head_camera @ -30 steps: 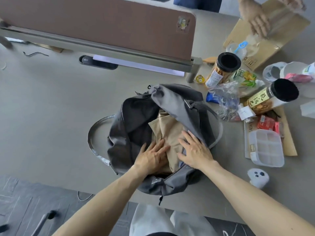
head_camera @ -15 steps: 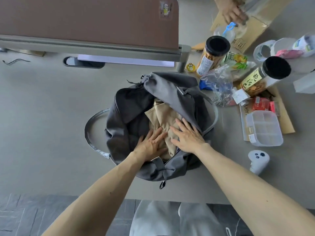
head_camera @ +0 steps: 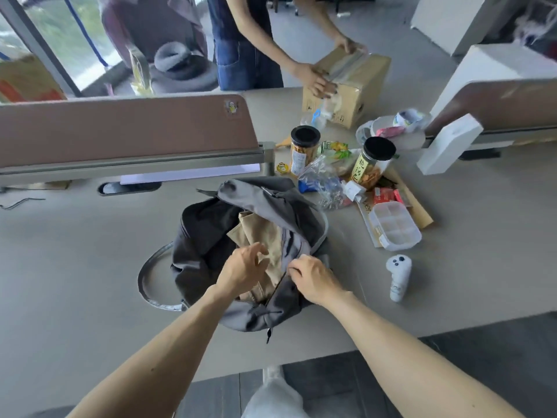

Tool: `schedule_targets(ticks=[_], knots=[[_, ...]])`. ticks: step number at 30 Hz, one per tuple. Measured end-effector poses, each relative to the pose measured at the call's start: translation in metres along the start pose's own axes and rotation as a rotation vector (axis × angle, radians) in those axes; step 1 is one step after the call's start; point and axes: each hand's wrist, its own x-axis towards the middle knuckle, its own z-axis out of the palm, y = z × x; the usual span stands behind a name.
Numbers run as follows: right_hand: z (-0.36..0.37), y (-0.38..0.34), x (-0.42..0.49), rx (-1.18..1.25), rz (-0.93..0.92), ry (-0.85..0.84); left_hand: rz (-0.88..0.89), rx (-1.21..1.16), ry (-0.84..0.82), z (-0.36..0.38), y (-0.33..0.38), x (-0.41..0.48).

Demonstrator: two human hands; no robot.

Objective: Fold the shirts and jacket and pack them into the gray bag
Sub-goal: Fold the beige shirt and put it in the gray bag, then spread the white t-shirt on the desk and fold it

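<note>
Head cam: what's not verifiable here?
Head view: anything beneath the tan garment in the gray bag, hidden by the garment and the bag's fabric.
Head view: whether the left hand grips the garment; fingers motion-blurred.
Head view: what the right hand pinches at the bag's edge; fingers cover it.

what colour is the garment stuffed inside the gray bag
Plain tan-beige, no pattern: the garment shows best in the head view, inside the open gray bag.
</note>
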Motion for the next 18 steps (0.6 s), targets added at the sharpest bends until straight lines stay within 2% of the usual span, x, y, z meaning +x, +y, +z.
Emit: schedule_targets(ticks=[2, 7, 14, 18], knots=[[-0.013, 0.005, -0.023, 0.052, 0.056, 0.115, 0.067, 0.011, 0.013, 0.001, 0.027, -0.006], [-0.054, 0.034, -0.132, 0.123, 0.235, 0.271, 0.326, 0.078, -0.020, 0.026, 0.118, -0.035], [-0.061, 0.090, -0.363, 0.086, 0.619, 0.553, 0.675, 0.158, -0.299, 0.128, 0.264, -0.154], [-0.038, 0.107, -0.503, 0.115, 0.891, 0.771, 0.967, 0.182, -0.467, 0.201, 0.332, -0.253]])
